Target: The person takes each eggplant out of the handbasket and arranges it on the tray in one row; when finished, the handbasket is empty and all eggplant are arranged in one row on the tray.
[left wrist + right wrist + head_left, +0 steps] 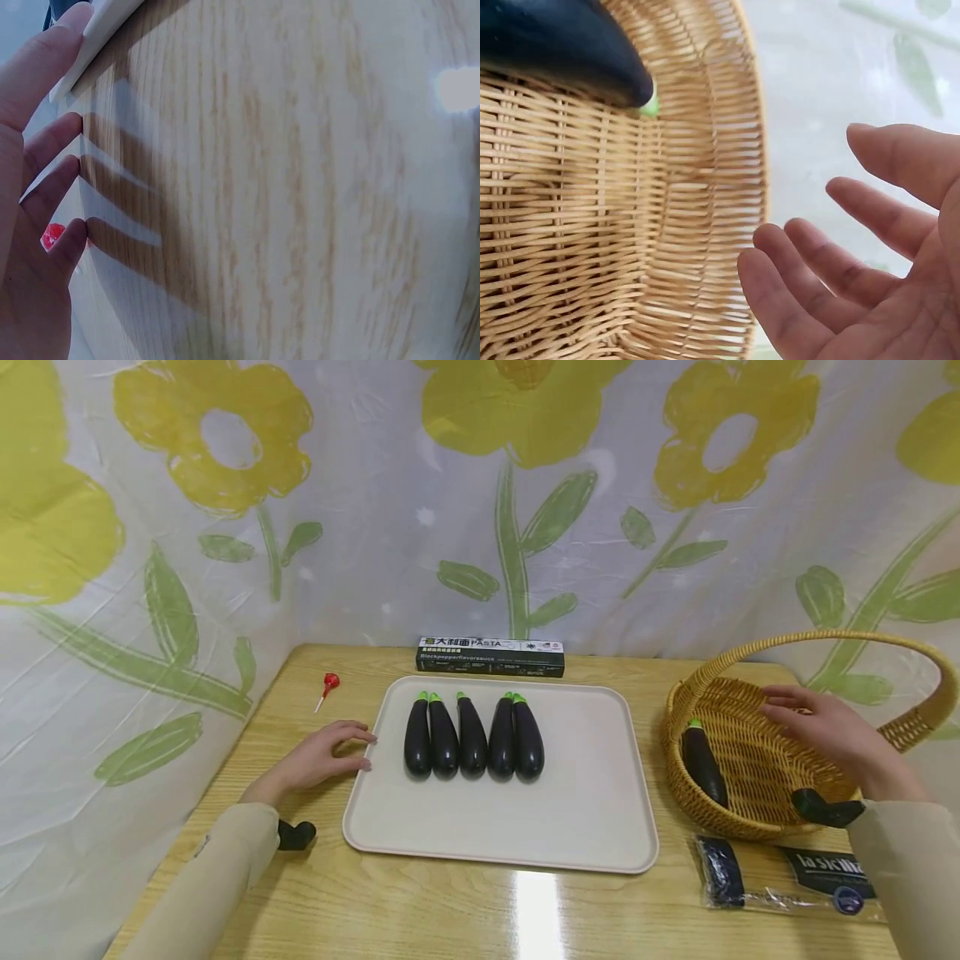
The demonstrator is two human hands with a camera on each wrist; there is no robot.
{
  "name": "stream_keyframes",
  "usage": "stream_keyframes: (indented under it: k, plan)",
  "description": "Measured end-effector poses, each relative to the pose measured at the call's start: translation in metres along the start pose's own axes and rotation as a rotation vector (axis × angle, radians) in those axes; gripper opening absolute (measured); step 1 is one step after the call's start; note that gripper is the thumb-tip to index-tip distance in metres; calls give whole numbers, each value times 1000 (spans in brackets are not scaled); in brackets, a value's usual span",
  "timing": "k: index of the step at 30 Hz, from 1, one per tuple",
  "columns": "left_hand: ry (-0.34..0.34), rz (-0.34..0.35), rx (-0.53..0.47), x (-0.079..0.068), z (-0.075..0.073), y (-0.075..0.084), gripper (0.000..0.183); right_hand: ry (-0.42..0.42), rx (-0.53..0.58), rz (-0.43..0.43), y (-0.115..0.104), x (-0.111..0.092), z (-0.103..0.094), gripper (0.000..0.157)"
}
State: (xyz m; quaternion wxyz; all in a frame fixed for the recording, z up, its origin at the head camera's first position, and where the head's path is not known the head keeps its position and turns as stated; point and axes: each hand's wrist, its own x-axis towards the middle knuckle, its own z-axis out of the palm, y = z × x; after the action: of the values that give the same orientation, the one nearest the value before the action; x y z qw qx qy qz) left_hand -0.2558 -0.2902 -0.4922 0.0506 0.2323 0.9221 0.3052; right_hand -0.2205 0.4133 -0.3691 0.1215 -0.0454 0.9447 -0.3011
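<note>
Several dark eggplants (473, 739) with green tips lie side by side on the white tray (585, 827). My left hand (318, 756) is at the tray's left edge, its fingers loosely spread and holding nothing. Over the wicker basket (678, 777) on the right hovers my right hand (832, 727), relaxed, with nothing between thumb and fingers. One more eggplant (703, 764) lies inside the basket along its left side. In the right wrist view that eggplant (562, 49) shows at the upper left, apart from the fingers.
Behind the tray stands a black pasta box (490, 657). A red lollipop (331, 681) lies at the back left of the wooden table (420, 910). In front of the basket is a clear and dark pasta packet (787, 877). The basket's tall handle (825, 635) arches beside my right hand.
</note>
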Motion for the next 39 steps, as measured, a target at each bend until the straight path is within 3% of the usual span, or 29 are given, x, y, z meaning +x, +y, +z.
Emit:
stream_keyframes:
  k: [5, 24, 28, 39]
  plan:
    - [-3, -1, 3, 0, 0, -2, 42, -7, 44, 49, 6, 11, 3, 75]
    - [3, 19, -1, 0, -1, 1, 40, -30, 198, 47, 23, 42, 25, 66]
    - [6, 21, 2, -1, 0, 0, 40, -71, 258, 51, 24, 42, 30, 67]
    - [-5, 4, 6, 0, 1, -3, 42, -254, 553, 80, 29, 45, 40, 64]
